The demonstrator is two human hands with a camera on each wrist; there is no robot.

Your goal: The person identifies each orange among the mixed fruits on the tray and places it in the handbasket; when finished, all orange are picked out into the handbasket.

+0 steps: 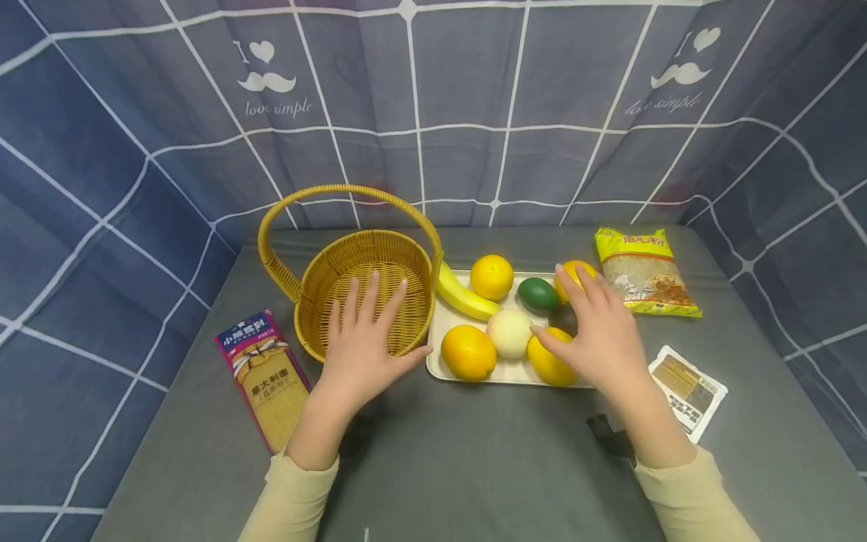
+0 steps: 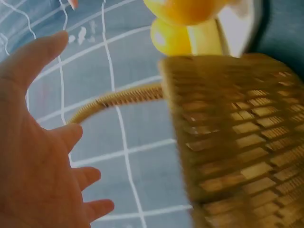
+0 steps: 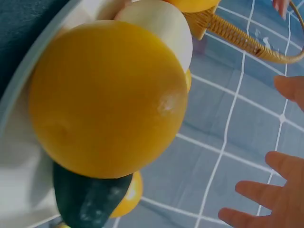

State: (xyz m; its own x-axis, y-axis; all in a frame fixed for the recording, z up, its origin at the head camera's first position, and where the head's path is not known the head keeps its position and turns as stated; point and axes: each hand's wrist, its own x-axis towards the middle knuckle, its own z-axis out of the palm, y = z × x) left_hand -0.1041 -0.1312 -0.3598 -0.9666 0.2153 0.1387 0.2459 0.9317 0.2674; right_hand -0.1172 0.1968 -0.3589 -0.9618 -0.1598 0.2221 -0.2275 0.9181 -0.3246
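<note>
Grey tabletop [image 1: 488, 459], basket [image 1: 310, 316] below left hand [image 1: 362, 354], fruit tray [image 1: 506, 372] below right hand [image 1: 606, 331]

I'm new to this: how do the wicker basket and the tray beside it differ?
The basket is golden-brown and woven; the tray is pale and smooth. The basket is round and deep, with a tall arched handle, while the tray is shallow and oblong. The tray carries fruit; none shows in the basket. Both rest on the grey table.
</note>
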